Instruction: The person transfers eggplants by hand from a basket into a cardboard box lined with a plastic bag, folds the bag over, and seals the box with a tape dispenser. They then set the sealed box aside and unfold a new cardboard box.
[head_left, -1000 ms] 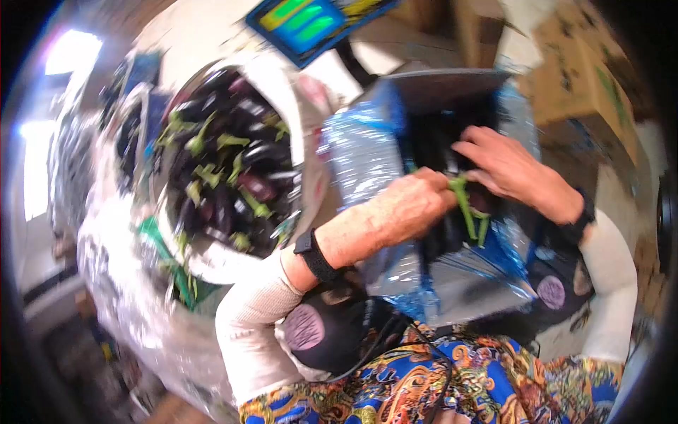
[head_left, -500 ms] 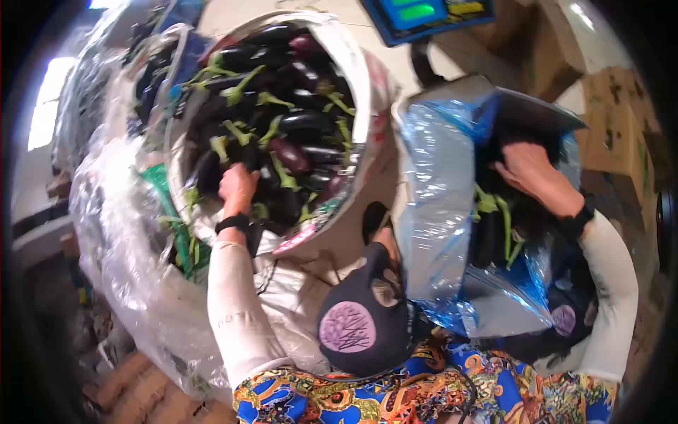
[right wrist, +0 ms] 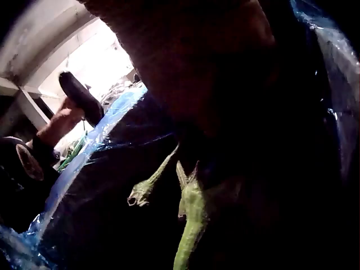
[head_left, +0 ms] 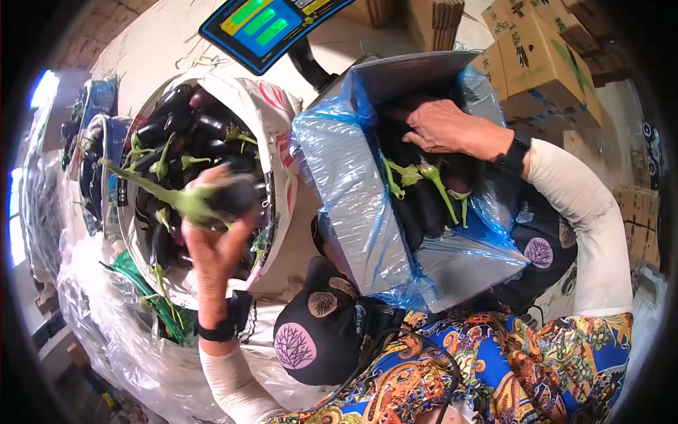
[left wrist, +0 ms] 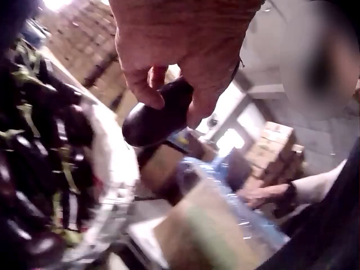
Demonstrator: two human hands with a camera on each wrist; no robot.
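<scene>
My left hand holds an eggplant by its body above a white sack full of eggplants; its green stem points to the left. The left wrist view shows the fingers curled round the dark eggplant. My right hand reaches into a box lined with blue plastic, over eggplants lying with green stems toward me. Its fingertips are partly hidden, and the right wrist view is too dark to show whether they grip anything.
A scale display stands beyond the sack and box. Cardboard boxes are stacked at the right. Clear plastic wrapping lies at the left, and a dark patterned cloth covers the knee nearby.
My left hand has come up out of the sack's eggplants with one held in it. My right hand remains inside the box. The head view has shifted.
</scene>
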